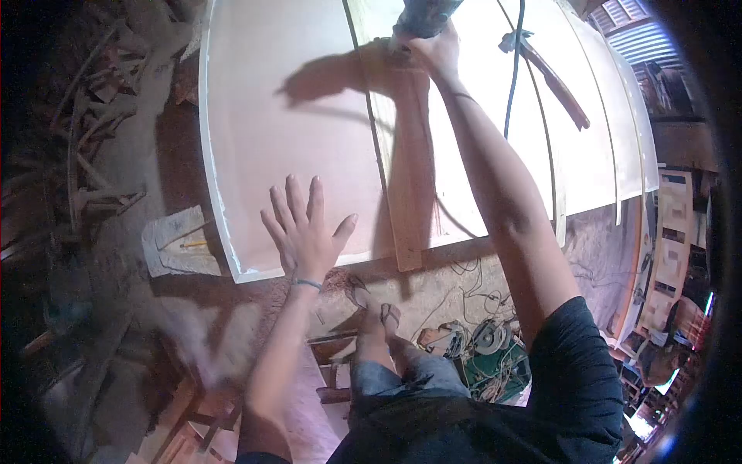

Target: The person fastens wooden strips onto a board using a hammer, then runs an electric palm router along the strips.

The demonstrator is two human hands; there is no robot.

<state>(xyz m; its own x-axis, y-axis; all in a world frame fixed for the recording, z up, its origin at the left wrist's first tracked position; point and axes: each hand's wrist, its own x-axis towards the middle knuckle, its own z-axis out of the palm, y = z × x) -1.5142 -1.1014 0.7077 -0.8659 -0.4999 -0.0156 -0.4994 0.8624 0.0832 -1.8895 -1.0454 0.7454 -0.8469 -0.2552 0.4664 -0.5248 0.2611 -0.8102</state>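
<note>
My right hand (434, 48) is closed around a dark hand tool (427, 17) at the top of the view; the tool's upper part is cut off by the frame, so I cannot tell its exact kind. It is over a wooden strip (410, 178) that runs across a large pale panel (294, 155). My left hand (303, 236) is spread with fingers apart over the panel's near left edge and holds nothing. A hammer (553, 81) with a wooden handle lies on the panel to the right of my right arm.
A black cord (516, 77) hangs down past the hammer. More thin strips (541, 116) cross the panel. A circular saw (492, 336) and tangled cables (495, 371) are on the floor near my feet. Scrap wood (100, 139) is piled at left; a slatted wooden frame (668, 255) stands at right.
</note>
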